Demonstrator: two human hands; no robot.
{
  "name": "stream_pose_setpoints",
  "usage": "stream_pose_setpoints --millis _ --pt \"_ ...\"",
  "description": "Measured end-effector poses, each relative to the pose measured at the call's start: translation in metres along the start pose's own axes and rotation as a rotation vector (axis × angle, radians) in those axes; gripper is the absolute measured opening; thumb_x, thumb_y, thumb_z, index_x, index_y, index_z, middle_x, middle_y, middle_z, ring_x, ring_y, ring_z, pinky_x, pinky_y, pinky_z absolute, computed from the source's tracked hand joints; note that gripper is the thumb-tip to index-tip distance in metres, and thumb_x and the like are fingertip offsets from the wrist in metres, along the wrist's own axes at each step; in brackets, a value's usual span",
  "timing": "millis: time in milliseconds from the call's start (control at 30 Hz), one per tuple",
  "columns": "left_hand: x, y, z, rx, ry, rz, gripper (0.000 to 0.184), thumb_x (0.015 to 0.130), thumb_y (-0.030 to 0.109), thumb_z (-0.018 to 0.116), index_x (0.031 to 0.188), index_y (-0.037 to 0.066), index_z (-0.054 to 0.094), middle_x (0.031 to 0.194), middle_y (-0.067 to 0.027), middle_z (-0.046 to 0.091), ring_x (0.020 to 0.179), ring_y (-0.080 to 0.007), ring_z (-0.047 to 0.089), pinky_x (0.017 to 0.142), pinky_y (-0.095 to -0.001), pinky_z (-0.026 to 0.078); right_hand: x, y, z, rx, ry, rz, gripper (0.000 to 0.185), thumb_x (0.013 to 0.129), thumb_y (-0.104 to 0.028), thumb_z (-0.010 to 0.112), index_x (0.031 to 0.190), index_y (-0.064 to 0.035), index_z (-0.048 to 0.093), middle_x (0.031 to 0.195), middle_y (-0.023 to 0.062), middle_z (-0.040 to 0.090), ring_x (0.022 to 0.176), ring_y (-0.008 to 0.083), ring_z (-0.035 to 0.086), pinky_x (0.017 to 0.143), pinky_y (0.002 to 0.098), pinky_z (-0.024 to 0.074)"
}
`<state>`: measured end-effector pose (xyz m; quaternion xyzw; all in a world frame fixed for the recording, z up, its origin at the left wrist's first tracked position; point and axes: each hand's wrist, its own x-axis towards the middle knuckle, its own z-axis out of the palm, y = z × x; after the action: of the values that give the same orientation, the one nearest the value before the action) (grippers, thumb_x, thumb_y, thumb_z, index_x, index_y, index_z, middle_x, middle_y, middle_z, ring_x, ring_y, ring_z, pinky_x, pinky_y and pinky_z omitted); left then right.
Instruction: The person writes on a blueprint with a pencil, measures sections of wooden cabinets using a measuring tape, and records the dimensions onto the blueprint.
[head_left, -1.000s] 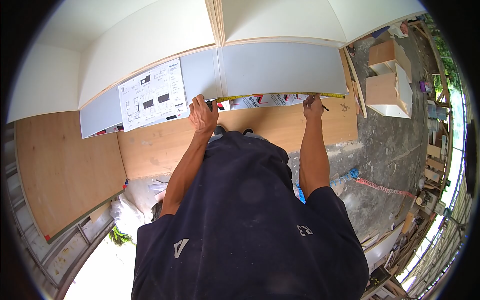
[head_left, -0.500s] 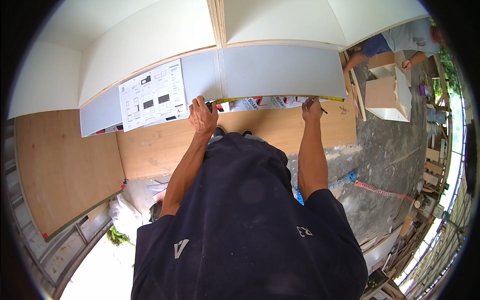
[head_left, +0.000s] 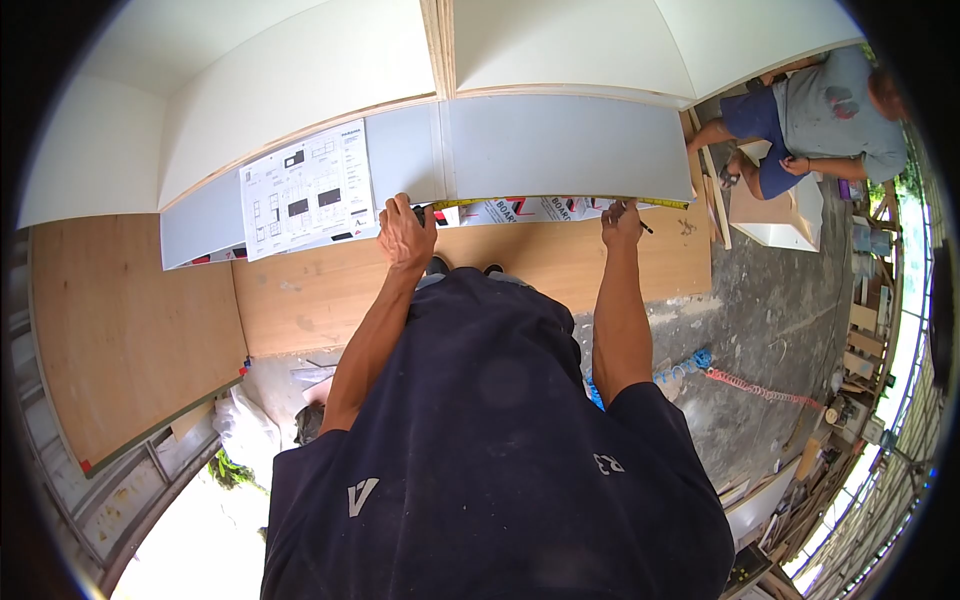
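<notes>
My left hand (head_left: 407, 234) is closed around the case of a tape measure, mostly hidden by the fingers. Its yellow blade (head_left: 520, 200) runs out to the right along the front edge of a grey panel (head_left: 570, 145). Near the blade's far part, my right hand (head_left: 622, 224) pinches at the tape and also has a dark pen or pencil (head_left: 647, 229) sticking out of it. The blade's end reaches past this hand, close to the panel's right corner. A printed drawing sheet (head_left: 305, 190) lies on the panel, left of my left hand.
White cabinet compartments (head_left: 560, 45) rise behind the panel. A wooden board (head_left: 480, 250) lies below it, and another (head_left: 130, 330) stands at left. At right a co-worker (head_left: 830, 110) sits by a white box (head_left: 790, 225). A coiled hose (head_left: 760, 383) crosses the floor.
The co-worker at right has come further into view, leaning over the white box. My hands and the tape measure have stayed nearly in place.
</notes>
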<state>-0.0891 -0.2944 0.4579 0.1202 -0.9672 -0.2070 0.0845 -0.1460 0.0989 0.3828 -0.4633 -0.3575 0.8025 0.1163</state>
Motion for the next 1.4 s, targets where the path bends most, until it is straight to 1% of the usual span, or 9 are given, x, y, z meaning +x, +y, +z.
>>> stream_pose_setpoints --millis 367,600,667,1200,1400 --pt "-0.001 -0.002 0.002 -0.012 0.048 0.034 0.041 0.084 0.027 0.072 0.112 0.002 0.054 0.101 -0.0151 0.057 0.096 -0.0365 0.059 0.074 -0.0481 0.052 -0.008 0.002 0.003 -0.014 -0.006 0.023 0.031 0.103 -0.039 0.055 0.103 -0.0080 0.059 0.082 0.0016 0.058 0.071 0.0117 0.053 0.058 0.0274 0.0437" --pt "0.000 -0.001 0.000 -0.005 0.050 0.029 0.041 0.084 0.027 0.073 0.111 0.002 0.054 0.100 -0.0147 0.057 0.094 -0.0359 0.060 0.072 -0.0471 0.053 -0.014 0.007 0.008 0.000 -0.013 0.028 0.030 0.103 -0.038 0.055 0.104 -0.0083 0.060 0.083 0.0015 0.059 0.070 0.0116 0.053 0.057 0.0260 0.0423" --pt "0.000 0.000 0.000 -0.047 -0.002 -0.035 0.041 0.084 0.028 0.073 0.112 0.004 0.055 0.104 -0.0155 0.059 0.099 -0.0373 0.060 0.078 -0.0503 0.050 -0.017 0.006 0.010 0.000 0.005 0.036 0.030 0.104 -0.038 0.054 0.105 -0.0084 0.060 0.083 0.0014 0.059 0.071 0.0114 0.053 0.057 0.0259 0.0420" --pt "0.001 0.000 -0.001 -0.053 -0.015 -0.022 0.041 0.084 0.028 0.073 0.111 0.004 0.055 0.102 -0.0154 0.059 0.096 -0.0369 0.059 0.075 -0.0500 0.051 -0.024 0.009 0.013 0.023 -0.012 0.048 0.031 0.105 -0.037 0.052 0.102 -0.0071 0.059 0.082 0.0022 0.060 0.069 0.0109 0.051 0.056 0.0247 0.0420" --pt "0.001 -0.002 -0.001 -0.052 -0.006 0.000 0.040 0.084 0.027 0.074 0.110 0.003 0.054 0.101 -0.0159 0.059 0.096 -0.0372 0.059 0.076 -0.0495 0.050 -0.021 0.012 0.011 0.034 -0.020 0.057 0.028 0.104 -0.036 0.053 0.104 -0.0088 0.060 0.083 0.0024 0.061 0.070 0.0111 0.051 0.057 0.0254 0.0422"
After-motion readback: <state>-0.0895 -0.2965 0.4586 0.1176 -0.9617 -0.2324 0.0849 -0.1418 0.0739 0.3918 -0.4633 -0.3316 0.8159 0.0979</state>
